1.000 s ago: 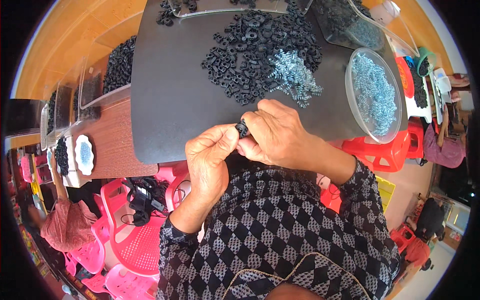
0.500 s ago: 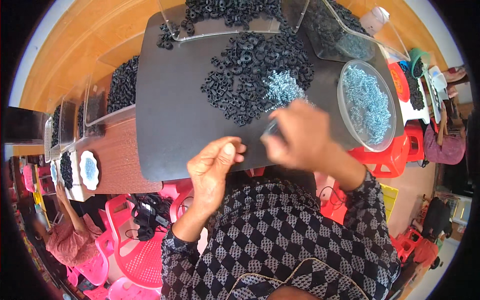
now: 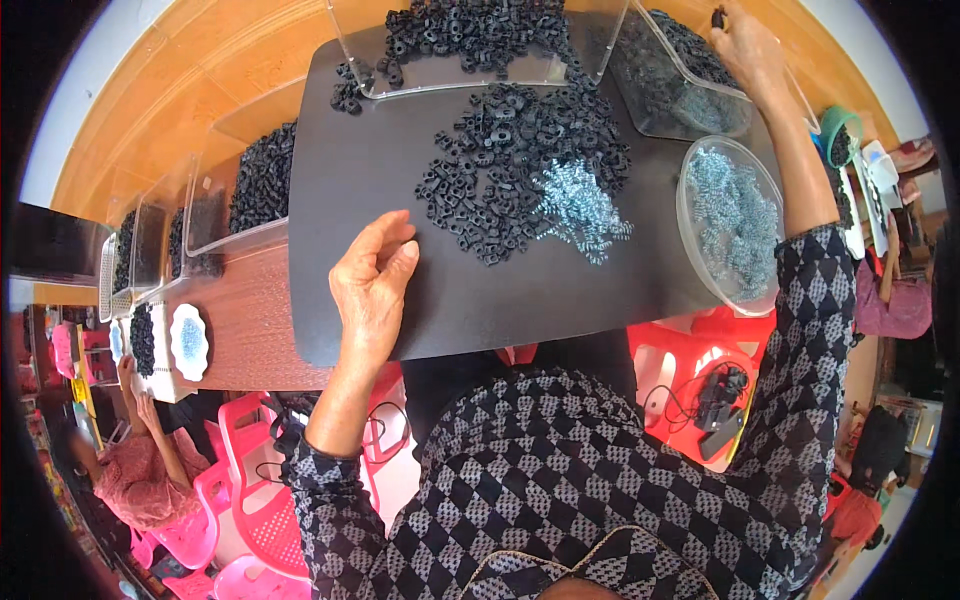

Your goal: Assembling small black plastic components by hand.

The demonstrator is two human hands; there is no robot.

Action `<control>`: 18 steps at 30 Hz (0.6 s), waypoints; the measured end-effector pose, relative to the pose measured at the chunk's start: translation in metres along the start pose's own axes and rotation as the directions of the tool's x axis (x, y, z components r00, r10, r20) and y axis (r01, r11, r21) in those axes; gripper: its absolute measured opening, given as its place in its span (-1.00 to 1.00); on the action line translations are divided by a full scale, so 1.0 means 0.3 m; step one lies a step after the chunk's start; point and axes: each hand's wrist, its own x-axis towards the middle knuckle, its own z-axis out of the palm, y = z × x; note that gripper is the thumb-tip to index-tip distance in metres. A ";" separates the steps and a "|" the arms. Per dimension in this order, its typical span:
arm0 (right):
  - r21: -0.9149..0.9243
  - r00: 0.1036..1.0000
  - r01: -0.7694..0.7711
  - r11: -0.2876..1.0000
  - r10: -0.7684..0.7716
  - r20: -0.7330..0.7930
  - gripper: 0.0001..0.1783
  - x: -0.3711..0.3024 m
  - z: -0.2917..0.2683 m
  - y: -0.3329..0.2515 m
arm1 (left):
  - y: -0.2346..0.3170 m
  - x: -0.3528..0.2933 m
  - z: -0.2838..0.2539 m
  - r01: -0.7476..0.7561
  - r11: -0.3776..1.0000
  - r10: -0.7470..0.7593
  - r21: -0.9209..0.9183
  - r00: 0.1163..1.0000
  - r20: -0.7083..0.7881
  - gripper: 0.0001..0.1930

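Observation:
My right hand (image 3: pixel 752 55) is raised at the far right, over the clear plastic bin (image 3: pixel 690 125). Its fingertips grip a small black plastic part (image 3: pixel 718 19). My left hand (image 3: pixel 370 290) hovers at the left of the dark tabletop (image 3: pixel 460 305), its fingers loosely bent and apart, with nothing visible in them. A heap of small black plastic parts (image 3: pixel 485 190) spreads over the middle of the table. Against its right side lies a pile of small metal springs (image 3: pixel 580 210). More springs fill the round clear tub (image 3: pixel 688 205) to the right.
A clear bin of black parts (image 3: pixel 470 30) stands at the table's far edge. Other bins (image 3: pixel 262 180) stand on the brown table (image 3: pixel 245 320) at left. Other people (image 3: pixel 150 465) sit at both sides. Pink chairs (image 3: pixel 265 520) and a red stool (image 3: pixel 690 370) stand below.
My right hand has moved from the table's near middle up to the far-right bin, carrying the black part. My left hand has shifted left and slightly farther away.

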 end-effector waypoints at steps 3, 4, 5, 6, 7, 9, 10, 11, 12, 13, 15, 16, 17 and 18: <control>-0.030 0.994 0.059 0.998 -0.061 -0.095 -0.59 -0.038 0.049 0.014 | 0.016 0.034 -0.001 -0.025 0.995 0.022 0.100 0.999 0.027 -0.70; -0.012 0.993 0.007 1.000 -0.008 -0.114 -0.49 -0.051 0.056 0.018 | 0.029 0.057 0.005 -0.109 0.973 0.100 0.203 0.994 0.050 -0.70; 0.006 0.990 -0.048 0.999 0.048 -0.134 -0.37 -0.063 0.052 0.024 | 0.051 0.082 0.012 -0.195 0.933 0.178 0.302 0.981 0.083 -0.70; 0.013 0.990 -0.045 0.999 0.046 -0.130 -0.37 -0.076 0.051 0.012 | 0.073 0.104 0.026 -0.243 0.902 0.230 0.356 0.970 0.080 -0.77; 0.048 0.968 0.108 0.993 -0.094 -0.231 -0.59 -0.097 0.041 -0.007 | 0.070 0.132 0.043 -0.239 0.902 0.226 0.360 0.971 0.078 -0.77; 0.182 0.856 0.353 0.918 -0.238 -0.459 -0.86 -0.154 0.002 -0.075 | 0.064 0.195 0.085 -0.419 0.736 0.421 0.532 0.898 0.124 -0.85; 0.254 0.869 0.363 0.896 -0.227 -0.440 -0.86 -0.192 -0.013 -0.125 | 0.071 0.213 0.103 -0.398 0.691 0.400 0.604 0.906 0.140 -0.82; 0.322 0.881 0.369 0.872 -0.217 -0.421 -0.87 -0.230 -0.043 -0.166 | 0.076 0.230 0.118 -0.410 0.637 0.400 0.653 0.900 0.174 -0.80; 0.319 0.887 0.388 0.865 -0.257 -0.382 -0.87 -0.263 -0.067 -0.202 | 0.073 0.247 0.137 -0.418 0.580 0.395 0.699 0.895 0.207 -0.78; 0.342 0.891 0.400 0.850 -0.273 -0.363 -0.87 -0.289 -0.079 -0.227 | 0.076 0.263 0.157 -0.417 0.551 0.390 0.723 0.895 0.219 -0.74; 0.397 0.892 0.424 0.814 -0.302 -0.335 -0.88 -0.340 -0.098 -0.261 | 0.082 0.290 0.182 -0.421 0.510 0.346 0.750 0.899 0.269 -0.73; 0.399 0.895 0.419 0.816 -0.299 -0.330 -0.88 -0.360 -0.109 -0.275 | 0.082 0.300 0.187 -0.420 0.467 0.303 0.778 0.903 0.306 -0.71; 0.439 0.893 0.429 0.790 -0.299 -0.335 -0.87 -0.377 -0.120 -0.281 | 0.083 0.311 0.200 -0.435 0.476 0.320 0.764 0.895 0.310 -0.69; 0.478 0.891 0.439 0.761 -0.299 -0.341 -0.86 -0.390 -0.128 -0.288 | 0.090 0.322 0.212 -0.420 0.456 0.275 0.785 0.905 0.324 -0.68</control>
